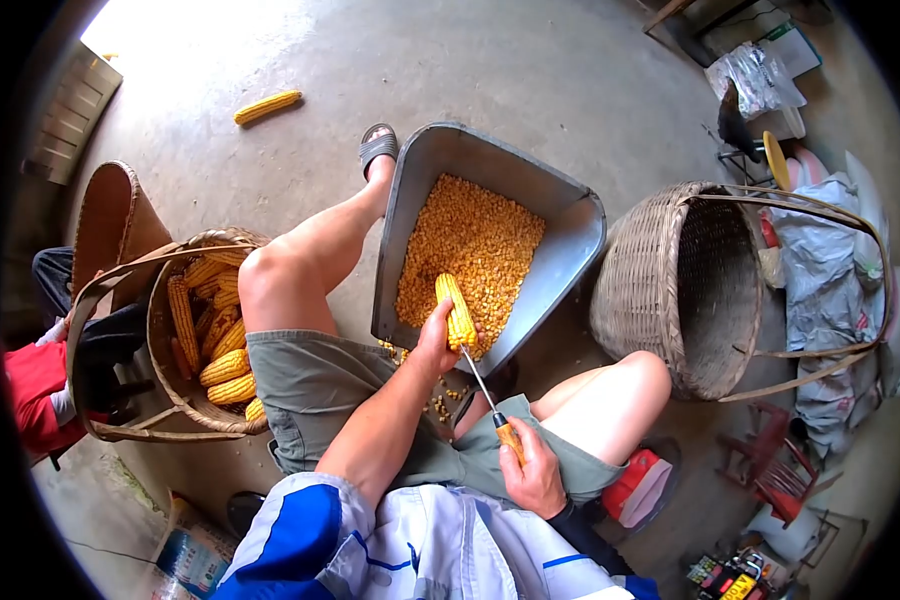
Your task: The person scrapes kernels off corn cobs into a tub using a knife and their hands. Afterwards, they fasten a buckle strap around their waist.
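Note:
My left hand (434,342) is wrapped round the lower part of a yellow corn cob (456,308), holding it tilted over a grey metal bin (567,262). Loose corn kernels (473,232) cover much of the bin's floor. In my right hand (536,478) is a screwdriver (479,376) with a long thin shaft and an orange-brown handle. Its tip meets the near end of the cob; whether it digs into the kernels I cannot tell. Some kernels have spilled on the floor between my legs.
Whole cobs fill a wicker basket (160,330) on the left, where a person in red (42,395) sits beside it. Another wicker basket (638,285) lies tipped on the right. One cob (267,107) lies on the concrete floor ahead. Sacks (820,290) and a small red chair (770,465) stand far right.

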The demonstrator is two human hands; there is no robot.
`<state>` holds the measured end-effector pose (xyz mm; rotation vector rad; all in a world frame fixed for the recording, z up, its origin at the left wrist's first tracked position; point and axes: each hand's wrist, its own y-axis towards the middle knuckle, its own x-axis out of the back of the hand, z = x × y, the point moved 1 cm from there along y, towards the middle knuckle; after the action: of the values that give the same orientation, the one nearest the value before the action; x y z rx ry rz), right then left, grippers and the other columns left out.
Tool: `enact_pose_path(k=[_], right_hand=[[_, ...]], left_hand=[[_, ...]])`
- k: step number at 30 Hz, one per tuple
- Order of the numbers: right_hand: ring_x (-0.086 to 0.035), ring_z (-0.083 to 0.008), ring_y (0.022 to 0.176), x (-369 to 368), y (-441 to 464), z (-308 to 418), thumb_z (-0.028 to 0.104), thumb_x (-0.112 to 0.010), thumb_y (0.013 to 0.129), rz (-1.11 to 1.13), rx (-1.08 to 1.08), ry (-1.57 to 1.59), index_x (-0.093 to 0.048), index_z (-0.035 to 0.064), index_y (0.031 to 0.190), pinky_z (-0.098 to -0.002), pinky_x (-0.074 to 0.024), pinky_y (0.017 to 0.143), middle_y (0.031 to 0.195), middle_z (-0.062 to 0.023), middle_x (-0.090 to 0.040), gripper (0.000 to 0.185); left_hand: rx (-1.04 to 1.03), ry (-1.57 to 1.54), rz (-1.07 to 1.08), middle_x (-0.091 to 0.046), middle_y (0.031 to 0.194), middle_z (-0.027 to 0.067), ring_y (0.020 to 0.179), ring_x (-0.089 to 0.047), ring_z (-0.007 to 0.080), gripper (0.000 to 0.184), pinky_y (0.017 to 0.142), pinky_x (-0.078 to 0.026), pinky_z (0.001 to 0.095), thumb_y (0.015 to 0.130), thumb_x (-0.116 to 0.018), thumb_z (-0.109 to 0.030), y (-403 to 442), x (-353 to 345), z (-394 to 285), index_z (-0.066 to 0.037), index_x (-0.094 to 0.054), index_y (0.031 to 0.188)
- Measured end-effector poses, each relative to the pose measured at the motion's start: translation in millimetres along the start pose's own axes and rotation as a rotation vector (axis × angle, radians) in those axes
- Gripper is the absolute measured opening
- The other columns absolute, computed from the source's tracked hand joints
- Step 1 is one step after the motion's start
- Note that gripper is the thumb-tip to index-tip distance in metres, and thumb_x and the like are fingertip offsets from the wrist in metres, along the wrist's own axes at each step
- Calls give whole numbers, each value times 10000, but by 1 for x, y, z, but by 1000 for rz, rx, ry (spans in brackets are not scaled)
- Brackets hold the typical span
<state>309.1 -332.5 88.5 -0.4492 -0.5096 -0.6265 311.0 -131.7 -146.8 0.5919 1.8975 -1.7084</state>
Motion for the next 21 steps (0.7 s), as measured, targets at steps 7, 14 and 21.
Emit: enact_pose_path(k=[7, 14, 21], right_hand=[[-616, -402, 904, -5, -2, 2, 28, -620, 830, -18, 13, -90, -538, -51, 1217, -423, -513, 810, 1013, -250, -609, 404], [-583, -404, 813, -10, 2, 1, 2, -608, 813, -63, 111, -146, -532, -64, 1215, -435, -512, 726, 924, -247, -580, 414], [-576, -399, 805, -13, 2, -2, -2, -604, 814, -74, 103, -160, -515, -65, 1236, -435, -514, 713, 934, -246, -564, 436]], left_hand=[[40, -33, -44, -617, 905, 218, 775, -643, 343, 502, 695, -567, 459, 992, -392, -472, -11, -11, -6, -24, -462, 1207], [15, -85, -66, -600, 915, 219, 763, -631, 356, 486, 702, -568, 495, 1003, -364, -448, -10, -13, -7, -18, -457, 1210], [-1, -74, -93, -598, 917, 220, 769, -628, 352, 509, 727, -575, 506, 1004, -366, -465, -7, -16, -6, -12, -446, 1222]])
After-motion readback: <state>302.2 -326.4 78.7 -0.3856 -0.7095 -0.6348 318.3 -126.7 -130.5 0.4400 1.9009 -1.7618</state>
